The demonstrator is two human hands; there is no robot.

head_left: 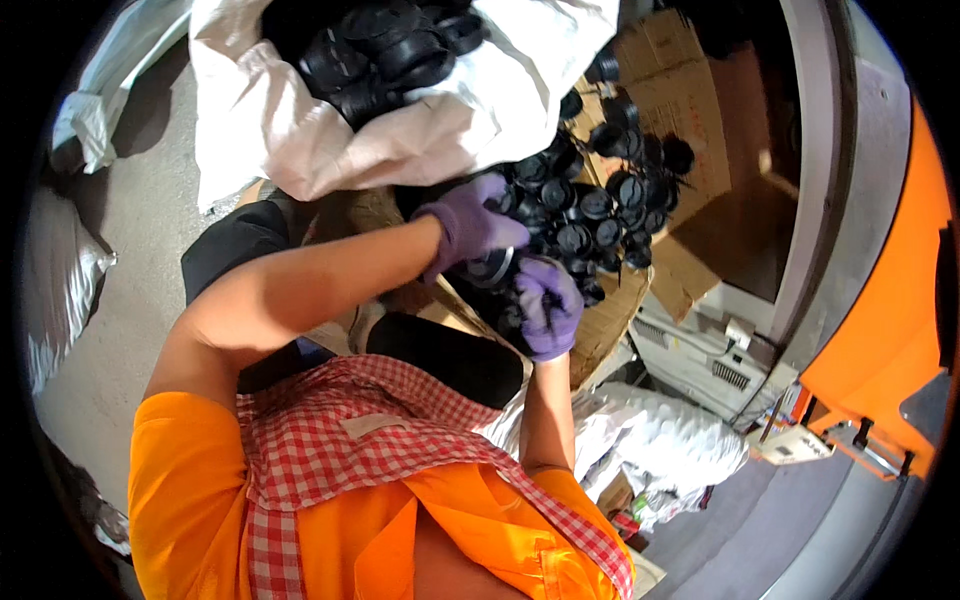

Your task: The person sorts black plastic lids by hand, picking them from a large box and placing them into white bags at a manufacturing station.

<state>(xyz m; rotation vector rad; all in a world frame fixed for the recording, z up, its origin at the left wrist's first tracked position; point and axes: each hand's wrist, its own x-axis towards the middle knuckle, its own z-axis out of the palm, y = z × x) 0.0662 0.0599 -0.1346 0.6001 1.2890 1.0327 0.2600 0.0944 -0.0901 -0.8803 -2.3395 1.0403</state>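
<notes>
My left hand (468, 228), in a purple glove, is closed around a round black plastic cap (492, 268) with a light glint on its rim. Just to the right and nearer to me, my right hand (548, 308), gloved the same way, has its fingers curled in beside that cap. Something dark shows between these fingers, too small to name. Past both hands lies a heap of black plastic caps (575, 238), round-faced, some with thin stems, in an open cardboard box (610, 325).
Beyond my left forearm stands an open white sack (330, 150) holding larger black ring-shaped parts (385, 50). Cardboard flaps (680, 130) rise behind the heap. An orange machine (870, 340) stands at the right. White bags (660, 440) lie near my right elbow, another sack (65, 280) far left.
</notes>
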